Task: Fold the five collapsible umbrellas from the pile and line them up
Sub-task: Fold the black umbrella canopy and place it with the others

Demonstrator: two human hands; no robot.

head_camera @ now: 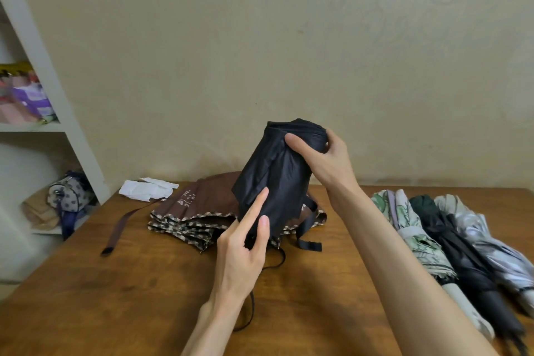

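"Looking at the big wooden table [144, 283], which step is this?"

"I think it is umbrella number four. The black umbrella [277, 176] stands up on end over the middle of the table, with a hand at each end. Its cloth is gathered in but loose and puffy."

"What do the hands do?"

"The right hand [326, 162] wraps round the top end, thumb pressed flat across the cloth. The left hand [242, 251] is down at the bottom end. Its pointing finger and thumb lie straight on the cloth. The other fingers are hidden behind, so I cannot tell if they grip."

"What comes next?"

"My guess: turn the cloth tight round the stick, then catch the black strap [309, 240] that hangs down and wrap it round. One hand has to squeeze hard or the folds pop out."

"What else is there?"

"Three folded umbrellas lie side by side on the right: a leafy one [416, 234], a dark one [462, 254] and a silvery one [497, 243]. The black one goes next to them, I think. The brown umbrella [208, 205] lies flat just behind the black one, not rolled yet, with its brown strap [124, 228] stretched out to the left. It is close, so the dangling strap could snag on it. A bit of white paper [144, 189] sits at the far edge."
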